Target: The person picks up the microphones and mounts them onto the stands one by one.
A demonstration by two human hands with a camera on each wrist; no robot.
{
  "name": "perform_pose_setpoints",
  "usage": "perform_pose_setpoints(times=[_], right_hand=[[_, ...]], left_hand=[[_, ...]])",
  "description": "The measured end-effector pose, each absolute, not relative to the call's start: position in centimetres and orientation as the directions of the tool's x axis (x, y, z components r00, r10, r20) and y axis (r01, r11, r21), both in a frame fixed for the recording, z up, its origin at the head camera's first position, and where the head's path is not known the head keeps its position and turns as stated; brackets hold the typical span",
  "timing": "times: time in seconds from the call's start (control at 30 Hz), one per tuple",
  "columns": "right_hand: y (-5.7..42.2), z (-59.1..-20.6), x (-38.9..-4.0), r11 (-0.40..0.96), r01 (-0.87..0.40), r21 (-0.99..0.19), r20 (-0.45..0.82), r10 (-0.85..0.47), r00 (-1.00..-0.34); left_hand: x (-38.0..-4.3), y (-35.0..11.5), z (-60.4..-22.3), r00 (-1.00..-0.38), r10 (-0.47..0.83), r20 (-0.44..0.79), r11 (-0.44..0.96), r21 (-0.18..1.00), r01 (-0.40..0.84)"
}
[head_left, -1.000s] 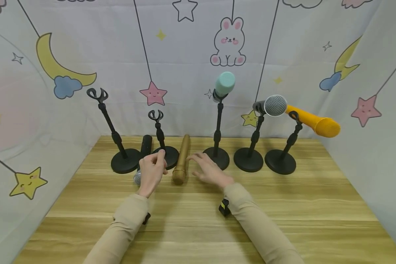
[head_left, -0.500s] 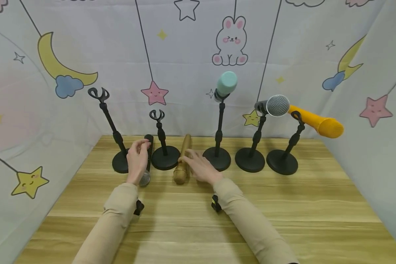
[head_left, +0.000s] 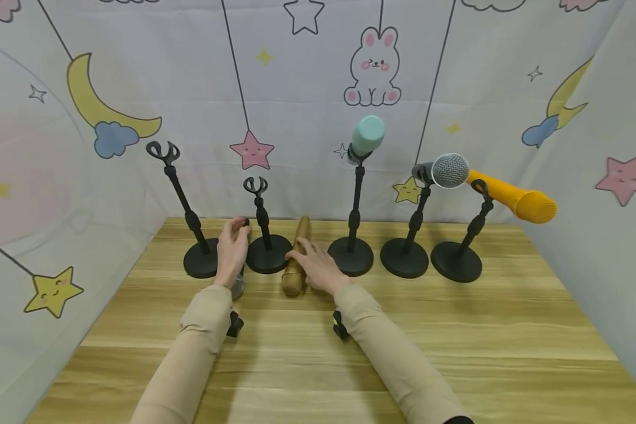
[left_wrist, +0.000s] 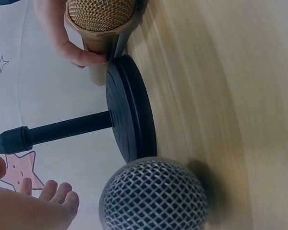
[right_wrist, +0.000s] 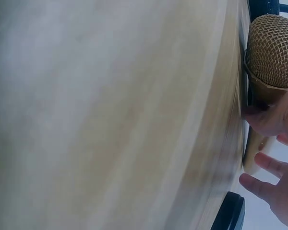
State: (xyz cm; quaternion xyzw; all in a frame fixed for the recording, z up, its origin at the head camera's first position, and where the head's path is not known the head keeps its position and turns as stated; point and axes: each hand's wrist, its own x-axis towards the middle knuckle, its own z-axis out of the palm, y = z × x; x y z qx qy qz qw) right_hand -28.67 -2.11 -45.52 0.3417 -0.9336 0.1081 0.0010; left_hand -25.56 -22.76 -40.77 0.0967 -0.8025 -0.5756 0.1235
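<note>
A black microphone with a silver mesh head (head_left: 237, 288) lies on the table between the two leftmost stands. My left hand (head_left: 232, 250) is over its handle, which it mostly hides; in the left wrist view the fingers (left_wrist: 53, 194) are loosely bent, apart from the mesh head. A gold microphone (head_left: 292, 281) lies to the right of the second stand (head_left: 268, 254). My right hand (head_left: 318, 265) holds its handle, thumb on the left side, fingertips on top and along the right; the right wrist view shows the thumb (right_wrist: 266, 120) against the gold body.
The leftmost stand (head_left: 201, 259) and the second stand have bare clips. Three stands to the right bear a mint-headed microphone (head_left: 368, 134), a silver-headed microphone (head_left: 450, 171) and an orange microphone (head_left: 514, 197). A patterned white cloth (head_left: 307, 100) hangs behind the wooden table (head_left: 297, 365).
My left hand has moved left from before the second stand, then forward over the black microphone. My right hand has moved left onto the gold microphone. Both microphones stay on the table.
</note>
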Motion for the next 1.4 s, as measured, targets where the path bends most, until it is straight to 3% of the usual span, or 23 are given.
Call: perform_pose_setpoints(times=[0.47,0.93,1.2,1.4], right_hand=[[-2.5,-45.7,-28.8,0.753,-0.620,-0.223,0.059,-0.624,-0.779],[-1.5,-45.3,-29.0,0.698,-0.553,-0.455,0.062,-0.595,-0.801],[-1.0,-44.6,-28.6,0.569,-0.562,-0.600,0.202,-0.573,-0.795],[-0.4,-44.4,-28.3,0.395,-0.585,-0.708,0.340,-0.536,-0.773]], left_hand=[[-25.4,-22.7,-41.2,-0.961,-0.263,0.086,0.320,0.947,-0.003],[-25.7,-22.3,-41.5,-0.962,-0.259,0.082,0.304,0.953,-0.001],[-25.8,-22.1,-41.3,-0.964,-0.253,0.080,0.299,0.954,0.001],[-25.9,-21.7,-41.2,-0.968,-0.230,0.095,0.289,0.957,0.025]])
